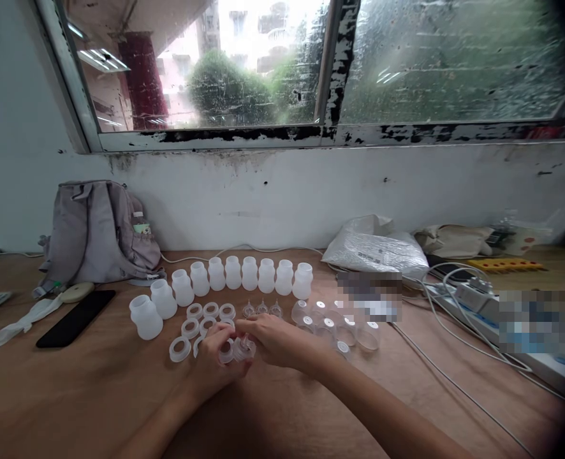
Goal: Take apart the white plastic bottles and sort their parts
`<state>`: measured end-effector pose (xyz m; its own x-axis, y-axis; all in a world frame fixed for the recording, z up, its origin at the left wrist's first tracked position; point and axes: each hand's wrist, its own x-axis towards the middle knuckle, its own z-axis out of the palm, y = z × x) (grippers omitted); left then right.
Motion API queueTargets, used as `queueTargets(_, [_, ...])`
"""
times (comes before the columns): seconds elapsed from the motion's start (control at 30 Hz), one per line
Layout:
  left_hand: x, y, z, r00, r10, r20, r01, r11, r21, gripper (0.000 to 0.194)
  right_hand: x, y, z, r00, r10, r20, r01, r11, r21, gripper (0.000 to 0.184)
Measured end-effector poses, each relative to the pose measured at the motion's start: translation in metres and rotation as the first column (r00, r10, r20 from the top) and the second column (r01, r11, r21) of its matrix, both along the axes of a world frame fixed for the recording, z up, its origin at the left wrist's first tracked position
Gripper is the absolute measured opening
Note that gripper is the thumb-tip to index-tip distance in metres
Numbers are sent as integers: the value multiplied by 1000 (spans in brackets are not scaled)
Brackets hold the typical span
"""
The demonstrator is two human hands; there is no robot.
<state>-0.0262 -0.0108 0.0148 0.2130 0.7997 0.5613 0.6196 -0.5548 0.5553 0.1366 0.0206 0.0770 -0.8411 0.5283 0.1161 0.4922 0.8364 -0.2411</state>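
Head view, clear piece (245, 349): held low over the wooden table (282, 417), partly covered by fingers, at the near side of the white rings (190, 335).
Slip risk: slick-looking plastic in so tight a pinch could, I judge, shoot loose if the two hands press unevenly, or bend if squeezed too hard.
Knock risk: a knuckle pushed forward might topple the clear teats (262, 311), which stand just behind the fingers on small bases.
Direction and axis: I cannot tell either for the clear piece, since fingers and blur hide its ends; the teats beyond point up, long axes upright.
Left hand (217, 358): thumb below and fingers above, narrowly spaced, pinching the clear piece.
Right hand (273, 338): fingers bunched at the piece's upper edge; whether they grip it or only touch, I cannot tell.
Clear caps (346, 336): loose cluster to the right, near the right forearm, so a sideways sweep could scatter them.
Frosted bottles (233, 274): curved row farther back, upright, mouths up.
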Motion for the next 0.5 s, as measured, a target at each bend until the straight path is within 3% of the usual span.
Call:
queueTargets(0.13, [-1, 0, -3, 999, -11, -52, 9, 999, -47, 15, 5, 6, 7, 999, 8, -53, -10, 999, -34, 28])
queueTargets(0.27, [-1, -1, -7, 981, -44, -191, 39, 999, -28, 23, 13, 15, 13, 989, -76, -130, 79, 997, 18, 28])
queueTargets(0.5, [-4, -1, -16, 908, -14, -418, 8, 1000, -15, 30, 25, 25, 7, 974, -224, 28, 223, 974, 35, 37])
